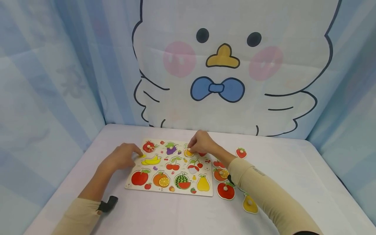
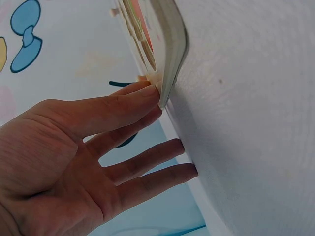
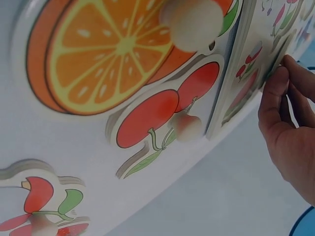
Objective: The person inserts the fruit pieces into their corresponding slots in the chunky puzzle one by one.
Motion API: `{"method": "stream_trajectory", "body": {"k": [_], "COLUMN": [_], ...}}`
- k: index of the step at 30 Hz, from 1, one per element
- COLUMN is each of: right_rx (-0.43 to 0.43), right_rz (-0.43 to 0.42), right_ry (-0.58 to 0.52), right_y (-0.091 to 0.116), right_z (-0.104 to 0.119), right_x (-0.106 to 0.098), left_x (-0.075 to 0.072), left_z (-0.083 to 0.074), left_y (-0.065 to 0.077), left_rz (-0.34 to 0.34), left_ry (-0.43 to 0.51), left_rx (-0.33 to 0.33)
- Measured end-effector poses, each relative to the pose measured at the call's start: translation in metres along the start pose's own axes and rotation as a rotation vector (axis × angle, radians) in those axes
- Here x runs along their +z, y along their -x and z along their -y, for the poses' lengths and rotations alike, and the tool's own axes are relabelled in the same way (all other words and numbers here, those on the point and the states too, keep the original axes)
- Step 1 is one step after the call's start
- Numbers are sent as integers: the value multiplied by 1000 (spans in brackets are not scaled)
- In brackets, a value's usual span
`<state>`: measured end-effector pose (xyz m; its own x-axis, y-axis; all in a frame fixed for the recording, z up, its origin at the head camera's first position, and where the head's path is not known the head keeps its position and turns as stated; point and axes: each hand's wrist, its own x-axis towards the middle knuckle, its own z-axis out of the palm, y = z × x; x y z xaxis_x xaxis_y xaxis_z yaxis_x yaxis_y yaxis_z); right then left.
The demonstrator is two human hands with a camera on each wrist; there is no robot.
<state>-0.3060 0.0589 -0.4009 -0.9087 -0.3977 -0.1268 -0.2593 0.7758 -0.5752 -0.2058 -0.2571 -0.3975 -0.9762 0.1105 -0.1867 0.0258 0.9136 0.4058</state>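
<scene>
A fruit puzzle board [image 1: 168, 192] lies on the table, printed with bananas, grapes, cherries, a watermelon and other fruit. My left hand [image 1: 121, 156] is at its left edge. In the left wrist view, thumb and index finger pinch the board's edge [image 2: 172, 54], and the other fingers stretch out towards the table. Over the board's upper right part, my right hand [image 1: 202, 142] pinches the pale knob of a small orange-yellow fruit piece [image 1: 189, 152]. Its exact kind is too small to tell. In the right wrist view, the thumb and fingers [image 3: 279, 81] meet close above the board.
Right of the board lie loose knobbed pieces: cherries [image 1: 218, 164], an orange [image 1: 218, 175], an apple [image 1: 225, 193], a pear [image 1: 250, 206] and a strawberry [image 1: 241, 152]. My right forearm [image 1: 261, 192] passes over this group and partly hides it. A curtain [image 1: 182, 114] with a cartoon bird hangs behind the table.
</scene>
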Motion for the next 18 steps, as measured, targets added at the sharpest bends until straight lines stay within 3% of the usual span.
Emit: {"method": "stream_trajectory", "body": {"k": [18], "right_rx": [27], "right_rz": [29], "right_ry": [9], "right_y": [-5], "right_z": [8], "right_x": [5], "left_x": [-1], "left_z": [-3], "left_y": [4], "left_rz": [-7], "left_ry": [-3], "left_rx": [9]}}
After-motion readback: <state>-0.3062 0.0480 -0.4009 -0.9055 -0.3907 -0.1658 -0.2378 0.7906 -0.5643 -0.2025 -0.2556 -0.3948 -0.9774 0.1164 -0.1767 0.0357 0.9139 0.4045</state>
